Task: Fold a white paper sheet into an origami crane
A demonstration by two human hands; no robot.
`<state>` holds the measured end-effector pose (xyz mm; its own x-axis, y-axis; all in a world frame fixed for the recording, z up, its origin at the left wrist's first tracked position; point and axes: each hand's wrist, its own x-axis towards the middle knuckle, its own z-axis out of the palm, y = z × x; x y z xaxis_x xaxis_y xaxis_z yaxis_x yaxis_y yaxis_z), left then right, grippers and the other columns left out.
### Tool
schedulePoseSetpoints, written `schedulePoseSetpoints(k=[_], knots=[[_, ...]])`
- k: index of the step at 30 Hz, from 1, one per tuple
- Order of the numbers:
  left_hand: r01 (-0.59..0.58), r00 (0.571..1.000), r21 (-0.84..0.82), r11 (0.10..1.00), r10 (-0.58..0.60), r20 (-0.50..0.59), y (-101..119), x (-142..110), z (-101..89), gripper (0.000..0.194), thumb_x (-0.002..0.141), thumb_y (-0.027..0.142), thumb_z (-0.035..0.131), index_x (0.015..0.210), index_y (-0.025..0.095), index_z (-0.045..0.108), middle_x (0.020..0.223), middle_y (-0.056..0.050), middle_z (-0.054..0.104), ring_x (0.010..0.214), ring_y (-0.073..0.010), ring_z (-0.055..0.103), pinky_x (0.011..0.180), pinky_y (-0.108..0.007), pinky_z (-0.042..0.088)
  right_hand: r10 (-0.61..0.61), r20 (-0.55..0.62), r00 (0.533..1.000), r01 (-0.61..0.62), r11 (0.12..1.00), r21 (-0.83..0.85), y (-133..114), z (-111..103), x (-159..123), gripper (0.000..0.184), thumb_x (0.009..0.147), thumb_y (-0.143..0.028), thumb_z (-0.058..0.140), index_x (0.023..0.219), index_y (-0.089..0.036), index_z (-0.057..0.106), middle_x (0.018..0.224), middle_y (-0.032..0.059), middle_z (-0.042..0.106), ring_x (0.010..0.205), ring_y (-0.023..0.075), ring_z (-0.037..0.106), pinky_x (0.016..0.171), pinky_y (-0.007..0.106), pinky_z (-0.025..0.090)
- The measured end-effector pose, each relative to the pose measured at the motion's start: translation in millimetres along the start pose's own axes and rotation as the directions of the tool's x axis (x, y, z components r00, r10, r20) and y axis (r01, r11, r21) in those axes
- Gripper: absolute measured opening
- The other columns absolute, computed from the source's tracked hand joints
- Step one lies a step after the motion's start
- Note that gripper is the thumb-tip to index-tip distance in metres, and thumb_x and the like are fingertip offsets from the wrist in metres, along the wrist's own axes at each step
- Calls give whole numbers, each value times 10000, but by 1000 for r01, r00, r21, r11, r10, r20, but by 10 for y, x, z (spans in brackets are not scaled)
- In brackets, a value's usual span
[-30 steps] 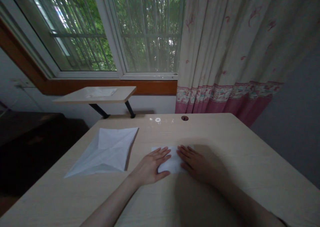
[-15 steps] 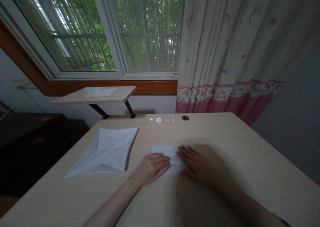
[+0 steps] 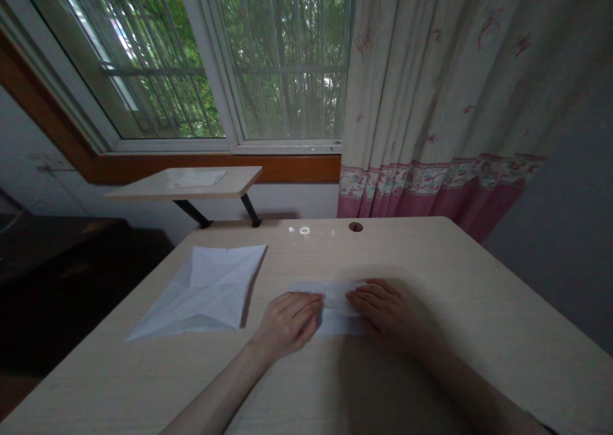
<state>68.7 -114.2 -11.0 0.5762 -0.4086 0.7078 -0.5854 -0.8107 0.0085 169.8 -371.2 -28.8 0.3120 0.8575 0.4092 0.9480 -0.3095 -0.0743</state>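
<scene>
A small folded white paper lies flat on the light wooden table in front of me. My left hand rests on its left end with the fingers curled and the fingertips on the sheet. My right hand lies palm down over its right end, fingers together and pointing left. Both hands press on the paper and neither lifts it. The paper's middle strip shows between the two hands.
A larger creased white sheet lies on the table to the left. A cable hole sits near the far edge. Beyond are a small side shelf, a barred window and a pink-hemmed curtain.
My left hand has drawn back and curled its fingers, uncovering more of the paper's left part. My right hand has shifted slightly right and flattened over the right end.
</scene>
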Motion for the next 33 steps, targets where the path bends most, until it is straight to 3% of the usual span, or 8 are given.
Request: schedulePoseSetpoints(k=[4, 9, 14, 20, 26, 29, 33], knots=[[-40, 998, 25, 999, 41, -50, 12, -11, -29, 223, 884, 109, 541, 1075, 166, 641, 1042, -69, 757, 866, -170, 720, 755, -286, 574, 11, -95, 995, -14, 999, -31, -11, -72, -15, 426, 936, -143, 450, 1322, -253, 594, 1069, 58, 742, 993, 229, 652, 996, 446, 468], [-66, 996, 50, 997, 69, -61, 36, -19, -54, 229, 911, 133, 541, 1122, 157, 628, 1072, -77, 750, 922, -175, 717, 764, -283, 571, -6, -181, 984, 0, 999, -32, -2, -96, -65, 409, 948, -157, 460, 1327, -245, 586, 1063, 68, 741, 925, 230, 654, 938, 444, 496], [-85, 988, 67, 994, 93, -123, 47, -30, -72, 268, 928, 143, 527, 1183, 155, 610, 1108, -75, 740, 1019, -184, 696, 817, -290, 577, -62, -260, 964, 40, 995, -90, -2, -120, -92, 323, 922, -142, 503, 1192, -252, 644, 1075, 61, 739, 966, 229, 653, 959, 460, 484], [-87, 977, 111, 990, 107, -185, 42, -31, -75, 266, 923, 132, 531, 1174, 125, 620, 1117, -110, 727, 1177, -227, 611, 931, -339, 532, -126, -430, 894, 43, 979, -197, -30, -101, -63, 244, 890, -90, 530, 1038, -249, 642, 1109, 66, 720, 1074, 233, 630, 978, 465, 471], [3, 955, 225, 974, 64, -289, 46, -21, -34, 193, 937, 155, 532, 1066, 220, 662, 1073, -64, 732, 1101, -211, 618, 960, -366, 466, -154, -556, 817, -24, 954, -299, -44, -8, -1, 236, 884, -88, 568, 1076, -209, 630, 1154, 82, 693, 1180, 235, 571, 1030, 456, 439], [83, 952, 274, 958, 5, -306, 49, -8, -12, 175, 927, 152, 546, 1010, 239, 674, 1107, -62, 710, 1103, -224, 594, 974, -394, 433, -135, -556, 820, -75, 938, -337, -71, -3, 31, 235, 887, -100, 584, 1096, -191, 642, 1161, 91, 690, 1186, 235, 556, 1069, 446, 396], [179, 956, 298, 937, -94, -278, 38, -5, 22, 226, 911, 151, 537, 1074, 239, 667, 1226, -93, 646, 1173, -262, 543, 1015, -449, 391, -76, -542, 837, -137, 929, -343, -91, 12, 53, 333, 903, -121, 556, 1214, -221, 618, 1217, 71, 673, 1231, 224, 518, 1121, 441, 321]])
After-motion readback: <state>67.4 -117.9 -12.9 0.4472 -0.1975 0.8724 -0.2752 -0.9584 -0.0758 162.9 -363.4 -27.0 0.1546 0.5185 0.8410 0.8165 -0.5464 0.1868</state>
